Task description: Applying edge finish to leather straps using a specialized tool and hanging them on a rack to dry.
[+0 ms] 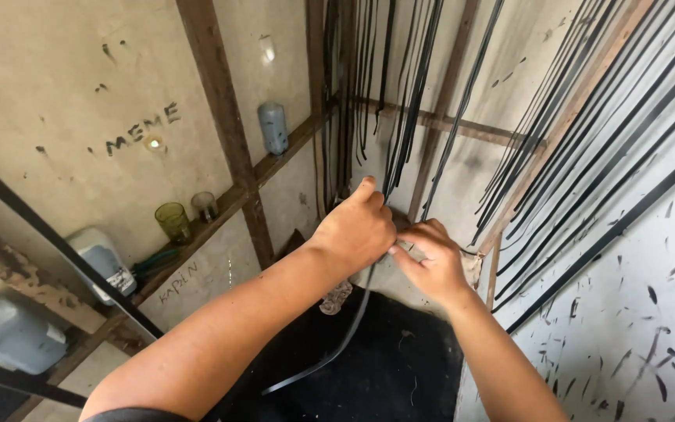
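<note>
My left hand is closed around the lower part of several long black strips that hang down in the corner of a bare plaster wall. One loose black strip trails from under that hand down toward a dark pile on the floor. My right hand meets the left one, its fingers pinching the same bunch just below it. Where the strips end between the two hands is hidden.
More black strips lean across the right wall. A wooden rail on the left carries a green glass, a small clear glass and a blue bottle. Two plastic jugs stand lower left.
</note>
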